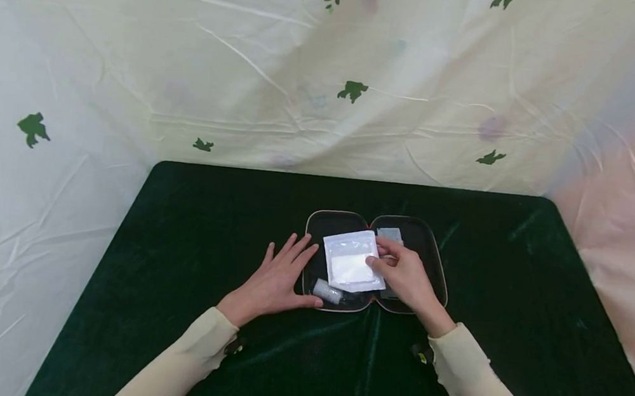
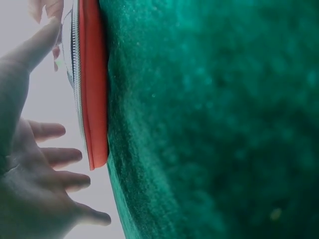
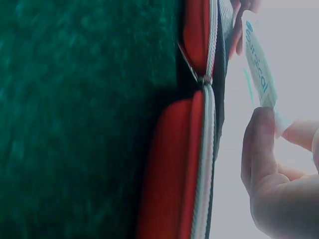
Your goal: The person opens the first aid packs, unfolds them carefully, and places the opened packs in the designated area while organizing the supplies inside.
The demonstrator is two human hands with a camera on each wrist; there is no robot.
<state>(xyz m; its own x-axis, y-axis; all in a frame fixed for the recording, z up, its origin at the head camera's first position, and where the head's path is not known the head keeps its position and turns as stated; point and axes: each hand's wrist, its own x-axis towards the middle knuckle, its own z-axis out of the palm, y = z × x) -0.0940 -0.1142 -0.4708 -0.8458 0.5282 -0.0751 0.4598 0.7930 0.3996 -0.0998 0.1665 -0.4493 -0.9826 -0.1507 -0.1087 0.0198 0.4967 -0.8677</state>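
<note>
A zippered case lies unfolded on the table, its red outside and zip showing in the right wrist view. My right hand pinches a flat white packet by its right edge, over the middle of the case. Lettering reading "surgical" runs along the packet in the right wrist view. My left hand is spread at the case's left rim, thumb at the near left corner. Close to that thumb a whitish roll lies in the left half. In the right half a pale packet is partly covered by my right hand.
Dark green velvety cloth covers the table. Behind it hangs a pale curtain with green leaf and bird shapes, reaching down both sides. The zip pull hangs at the case's near fold.
</note>
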